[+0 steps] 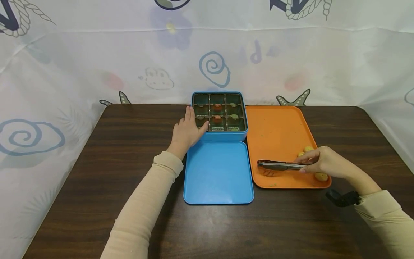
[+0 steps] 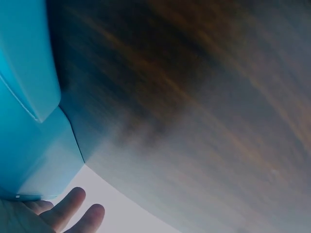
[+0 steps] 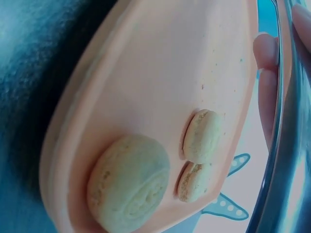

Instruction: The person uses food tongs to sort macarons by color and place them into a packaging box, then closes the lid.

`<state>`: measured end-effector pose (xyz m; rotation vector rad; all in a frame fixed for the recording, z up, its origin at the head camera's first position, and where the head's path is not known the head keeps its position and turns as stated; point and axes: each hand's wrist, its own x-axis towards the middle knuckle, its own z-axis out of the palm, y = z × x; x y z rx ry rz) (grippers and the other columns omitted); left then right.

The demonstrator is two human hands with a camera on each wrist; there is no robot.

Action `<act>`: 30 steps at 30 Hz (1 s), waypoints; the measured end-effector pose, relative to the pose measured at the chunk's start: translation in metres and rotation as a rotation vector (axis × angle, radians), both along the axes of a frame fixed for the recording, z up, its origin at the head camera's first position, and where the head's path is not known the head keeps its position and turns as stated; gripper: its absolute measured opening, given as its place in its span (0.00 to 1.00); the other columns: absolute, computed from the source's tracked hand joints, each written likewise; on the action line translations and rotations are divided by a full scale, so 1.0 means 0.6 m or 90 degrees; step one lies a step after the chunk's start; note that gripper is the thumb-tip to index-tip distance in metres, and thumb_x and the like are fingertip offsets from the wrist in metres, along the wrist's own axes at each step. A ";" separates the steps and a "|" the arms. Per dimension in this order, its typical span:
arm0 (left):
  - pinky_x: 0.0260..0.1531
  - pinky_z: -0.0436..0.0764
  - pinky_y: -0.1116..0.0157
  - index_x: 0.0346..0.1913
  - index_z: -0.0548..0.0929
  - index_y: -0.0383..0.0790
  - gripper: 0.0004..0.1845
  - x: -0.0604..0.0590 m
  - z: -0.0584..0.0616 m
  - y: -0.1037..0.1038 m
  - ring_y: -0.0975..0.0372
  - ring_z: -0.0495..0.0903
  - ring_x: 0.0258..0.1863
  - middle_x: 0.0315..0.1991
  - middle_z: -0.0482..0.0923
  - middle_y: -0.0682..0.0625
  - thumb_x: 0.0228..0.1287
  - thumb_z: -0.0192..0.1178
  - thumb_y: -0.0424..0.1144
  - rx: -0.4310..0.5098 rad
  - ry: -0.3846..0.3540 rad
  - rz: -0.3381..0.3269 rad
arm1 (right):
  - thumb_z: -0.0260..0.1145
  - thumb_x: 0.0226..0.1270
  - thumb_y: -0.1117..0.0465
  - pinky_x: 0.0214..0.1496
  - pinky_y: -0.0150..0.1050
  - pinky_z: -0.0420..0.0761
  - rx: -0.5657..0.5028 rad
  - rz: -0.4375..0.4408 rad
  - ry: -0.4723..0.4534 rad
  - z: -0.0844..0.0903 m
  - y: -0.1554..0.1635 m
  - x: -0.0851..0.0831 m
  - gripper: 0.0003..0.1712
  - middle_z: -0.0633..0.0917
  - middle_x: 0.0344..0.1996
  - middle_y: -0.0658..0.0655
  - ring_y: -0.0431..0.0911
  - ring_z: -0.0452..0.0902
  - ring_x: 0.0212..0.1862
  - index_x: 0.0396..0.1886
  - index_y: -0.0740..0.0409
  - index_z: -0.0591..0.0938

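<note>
Tongs [image 1: 279,165]: metal, polished, slim and stiff, lying level over the near part of the orange tray [image 1: 275,133], tips pointing left. My right hand [image 1: 320,163] grips them at the handle end, fingers curled round both arms. I judge them light but slick; the hold belongs well back on the handle so the tips can spring. The right wrist view shows their shiny edge [image 3: 286,145] close by my fingertips [image 3: 266,53].

Cookies: 3 pale yellow rounds on the tray's near right corner by my right hand, 1 large [image 3: 129,182] and 2 smaller [image 3: 203,136] [image 3: 193,182], the smaller pair touching. Matte, crumbly-looking surface; I judge them light and fragile, best pinched gently across the sides. Crumbs dot the tray.

Orange tray: rectangular, rounded corners, low rim, smooth matte plastic.

Blue box [image 1: 220,113]: square tin, just left of the tray, with a dark insert of 9 compartments; several hold small round pieces, red or green on top. My left hand [image 1: 187,129] rests against its left wall, fingers straight and relaxed, gripping nothing.

Blue lid [image 1: 218,172]: flat, square, rounded corners, lying just in front of the box.

Surface [image 1: 113,162]: dark wood grain. Behind it hangs a pale printed cloth [image 1: 97,54].
</note>
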<state>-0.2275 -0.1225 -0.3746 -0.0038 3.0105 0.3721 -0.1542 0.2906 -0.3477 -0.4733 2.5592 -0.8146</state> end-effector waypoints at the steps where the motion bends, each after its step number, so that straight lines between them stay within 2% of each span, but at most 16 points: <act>1: 0.64 0.68 0.48 0.76 0.35 0.38 0.47 0.000 0.000 0.000 0.45 0.63 0.69 0.78 0.35 0.45 0.68 0.34 0.68 0.000 0.000 0.000 | 0.71 0.58 0.54 0.38 0.29 0.78 -0.001 -0.003 0.002 0.000 0.000 0.000 0.19 0.86 0.48 0.62 0.23 0.75 0.41 0.48 0.57 0.86; 6: 0.63 0.69 0.48 0.76 0.35 0.38 0.48 0.001 -0.001 0.000 0.46 0.64 0.69 0.78 0.34 0.45 0.68 0.34 0.68 0.004 0.000 -0.001 | 0.71 0.58 0.54 0.34 0.30 0.74 0.001 -0.034 0.016 0.004 -0.002 -0.003 0.19 0.84 0.50 0.64 0.27 0.73 0.38 0.48 0.57 0.86; 13: 0.63 0.69 0.48 0.76 0.35 0.38 0.48 0.002 -0.001 0.000 0.45 0.64 0.69 0.78 0.34 0.45 0.68 0.35 0.68 0.010 0.002 -0.004 | 0.70 0.59 0.53 0.32 0.32 0.75 0.002 -0.092 0.022 0.015 -0.013 -0.010 0.23 0.85 0.40 0.58 0.35 0.75 0.31 0.51 0.61 0.84; 20: 0.64 0.69 0.48 0.76 0.35 0.38 0.48 0.001 0.000 0.000 0.46 0.63 0.69 0.78 0.34 0.45 0.68 0.35 0.68 0.008 0.000 -0.005 | 0.71 0.58 0.48 0.26 0.34 0.71 -0.016 -0.163 0.010 0.031 -0.030 -0.025 0.30 0.84 0.40 0.59 0.41 0.72 0.27 0.54 0.62 0.81; 22: 0.64 0.69 0.48 0.76 0.35 0.38 0.48 0.001 0.000 0.000 0.46 0.63 0.69 0.78 0.34 0.45 0.68 0.34 0.68 0.007 -0.001 -0.006 | 0.70 0.59 0.47 0.29 0.35 0.74 -0.020 -0.177 0.013 0.037 -0.037 -0.031 0.31 0.83 0.44 0.61 0.44 0.74 0.31 0.57 0.63 0.80; 26: 0.63 0.69 0.48 0.76 0.35 0.38 0.48 0.000 0.001 -0.001 0.46 0.62 0.70 0.78 0.34 0.45 0.68 0.34 0.68 0.006 -0.002 -0.005 | 0.68 0.60 0.45 0.46 0.44 0.78 -0.035 -0.199 0.025 0.052 -0.058 -0.042 0.34 0.79 0.52 0.66 0.55 0.73 0.51 0.60 0.61 0.77; 28: 0.64 0.69 0.48 0.76 0.34 0.38 0.48 0.000 0.001 -0.001 0.46 0.62 0.70 0.78 0.33 0.45 0.68 0.34 0.68 0.006 -0.002 -0.004 | 0.68 0.60 0.44 0.53 0.51 0.75 -0.054 -0.209 0.027 0.060 -0.071 -0.047 0.35 0.77 0.55 0.67 0.60 0.69 0.59 0.61 0.60 0.77; 30: 0.64 0.68 0.48 0.76 0.34 0.38 0.48 0.000 0.000 -0.001 0.46 0.62 0.70 0.78 0.33 0.45 0.68 0.34 0.68 0.008 -0.003 -0.003 | 0.68 0.60 0.43 0.57 0.56 0.73 -0.071 -0.224 0.028 0.068 -0.085 -0.052 0.35 0.76 0.56 0.67 0.61 0.67 0.61 0.61 0.59 0.77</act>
